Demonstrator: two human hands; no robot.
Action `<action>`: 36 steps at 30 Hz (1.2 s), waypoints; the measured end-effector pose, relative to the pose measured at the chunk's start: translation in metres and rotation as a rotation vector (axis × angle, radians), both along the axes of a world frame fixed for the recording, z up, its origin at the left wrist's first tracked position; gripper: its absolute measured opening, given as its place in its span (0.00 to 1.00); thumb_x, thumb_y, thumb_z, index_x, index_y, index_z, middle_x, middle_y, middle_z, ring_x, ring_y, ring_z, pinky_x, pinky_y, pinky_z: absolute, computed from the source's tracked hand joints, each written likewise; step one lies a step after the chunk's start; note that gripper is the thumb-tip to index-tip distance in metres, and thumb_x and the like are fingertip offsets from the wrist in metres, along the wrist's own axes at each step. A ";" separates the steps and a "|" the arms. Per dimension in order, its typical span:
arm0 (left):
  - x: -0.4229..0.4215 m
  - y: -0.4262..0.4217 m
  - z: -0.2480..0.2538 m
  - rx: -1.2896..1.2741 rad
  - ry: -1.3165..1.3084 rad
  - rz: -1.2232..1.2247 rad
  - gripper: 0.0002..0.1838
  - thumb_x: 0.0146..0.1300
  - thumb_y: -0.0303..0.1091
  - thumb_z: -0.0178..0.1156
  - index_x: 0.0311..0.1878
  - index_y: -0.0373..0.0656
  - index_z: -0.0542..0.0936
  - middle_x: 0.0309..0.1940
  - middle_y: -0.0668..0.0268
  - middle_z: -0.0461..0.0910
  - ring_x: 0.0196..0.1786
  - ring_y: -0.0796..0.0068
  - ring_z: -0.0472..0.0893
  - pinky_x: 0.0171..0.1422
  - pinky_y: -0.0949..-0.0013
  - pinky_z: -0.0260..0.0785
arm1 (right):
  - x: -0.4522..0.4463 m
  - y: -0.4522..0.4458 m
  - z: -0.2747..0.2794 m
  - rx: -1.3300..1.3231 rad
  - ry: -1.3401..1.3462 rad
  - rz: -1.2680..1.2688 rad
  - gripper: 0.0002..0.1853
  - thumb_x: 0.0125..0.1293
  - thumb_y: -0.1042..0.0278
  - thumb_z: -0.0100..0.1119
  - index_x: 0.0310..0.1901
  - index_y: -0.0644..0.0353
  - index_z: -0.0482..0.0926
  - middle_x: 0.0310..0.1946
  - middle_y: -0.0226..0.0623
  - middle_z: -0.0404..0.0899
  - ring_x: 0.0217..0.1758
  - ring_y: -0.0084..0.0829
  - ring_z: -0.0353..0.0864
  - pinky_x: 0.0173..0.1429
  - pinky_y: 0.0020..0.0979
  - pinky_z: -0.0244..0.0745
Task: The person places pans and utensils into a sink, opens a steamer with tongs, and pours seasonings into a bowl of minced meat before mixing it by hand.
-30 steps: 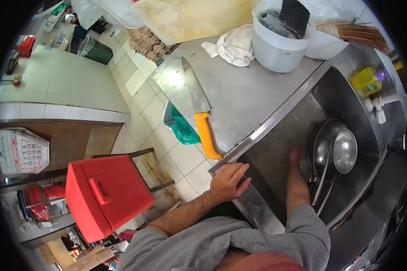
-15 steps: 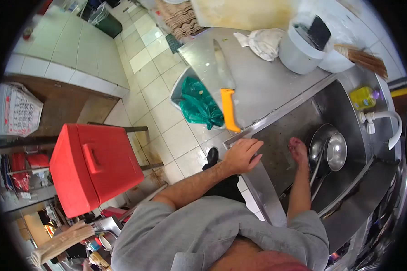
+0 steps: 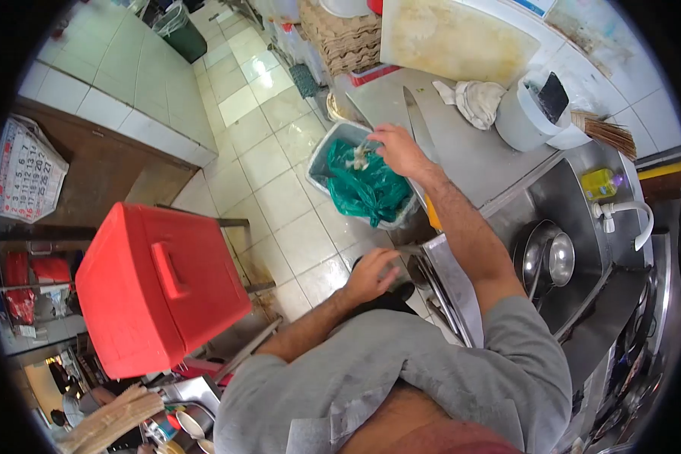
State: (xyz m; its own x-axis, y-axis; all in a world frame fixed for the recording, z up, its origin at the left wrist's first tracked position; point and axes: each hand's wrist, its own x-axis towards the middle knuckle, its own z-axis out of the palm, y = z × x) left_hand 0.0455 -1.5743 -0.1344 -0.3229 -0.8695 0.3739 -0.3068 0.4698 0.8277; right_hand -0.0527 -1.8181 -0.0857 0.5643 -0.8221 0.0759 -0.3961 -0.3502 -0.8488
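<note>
My right hand [image 3: 402, 153] is stretched over the waste bin [image 3: 319, 155], its fingertips apart and pointing down. Just below them is a small clump of whitish scraps [image 3: 359, 158], blurred, above the green plastic bag [image 3: 371, 185] in the bin. Whether the scraps still touch the fingers is hard to see. My left hand [image 3: 371, 276] hangs in front of my body near the counter's edge, fingers loosely spread and holding nothing. Under my right forearm shows the orange handle [image 3: 432, 214] of a large knife, whose blade [image 3: 416, 121] lies on the steel counter [image 3: 469, 163].
At right, the sink [image 3: 541, 193] holds a pan [image 3: 528, 246] and a metal ladle [image 3: 561, 258], below a white tap [image 3: 632, 212] and a yellow soap bottle [image 3: 599, 184]. A white bucket [image 3: 518, 121] and a cloth [image 3: 477, 102] stand behind. A red cooler box [image 3: 159, 287] is at left.
My right hand has moved from the sink across the counter to above the bin, where whitish scraps now appear. My left hand has left the sink's edge and drawn back toward my body.
</note>
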 end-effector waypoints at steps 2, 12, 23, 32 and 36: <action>0.023 -0.005 -0.010 0.277 -0.030 0.187 0.20 0.54 0.28 0.61 0.50 0.38 0.70 0.40 0.57 0.72 0.41 0.61 0.74 0.46 0.66 0.68 | -0.007 -0.042 -0.017 -0.436 0.044 -0.161 0.13 0.52 0.78 0.53 0.41 0.62 0.78 0.41 0.50 0.76 0.43 0.47 0.76 0.49 0.38 0.71; 0.025 -0.115 0.009 0.219 0.118 0.238 0.13 0.55 0.26 0.56 0.45 0.36 0.72 0.40 0.57 0.72 0.39 0.65 0.74 0.44 0.67 0.68 | -0.076 0.023 0.007 0.093 0.619 -0.328 0.40 0.45 0.57 0.68 0.61 0.55 0.60 0.54 0.62 0.61 0.55 0.58 0.67 0.57 0.44 0.66; -0.048 -0.350 0.016 -0.351 -0.336 0.055 0.15 0.57 0.36 0.54 0.48 0.43 0.74 0.50 0.56 0.73 0.55 0.52 0.70 0.58 0.57 0.61 | -0.117 0.175 0.023 0.523 -0.237 -0.859 0.32 0.49 0.82 0.47 0.61 0.56 0.62 0.36 0.40 0.71 0.32 0.28 0.74 0.31 0.28 0.72; 0.051 -0.328 0.006 -0.034 -1.132 0.197 0.33 0.62 0.62 0.41 0.46 0.37 0.76 0.39 0.50 0.79 0.43 0.50 0.78 0.55 0.49 0.61 | -0.152 0.294 0.042 0.459 -0.563 -1.345 0.32 0.49 0.82 0.50 0.60 0.55 0.64 0.35 0.37 0.71 0.27 0.26 0.73 0.27 0.26 0.70; 0.155 -0.332 -0.019 0.096 -0.937 0.636 0.26 0.54 0.34 0.55 0.60 0.47 0.68 0.44 0.58 0.79 0.47 0.54 0.77 0.55 0.41 0.57 | -0.151 0.342 0.041 0.168 0.227 -1.546 0.31 0.49 0.79 0.53 0.59 0.52 0.66 0.40 0.46 0.70 0.45 0.48 0.72 0.49 0.39 0.69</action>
State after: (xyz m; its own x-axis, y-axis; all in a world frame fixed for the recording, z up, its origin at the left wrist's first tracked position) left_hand 0.2002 -1.9062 -0.1534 0.0700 -0.9877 0.1401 -0.9843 -0.0455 0.1707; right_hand -0.2036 -1.4765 -0.0442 -0.8125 -0.5817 -0.0385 -0.3872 0.5879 -0.7102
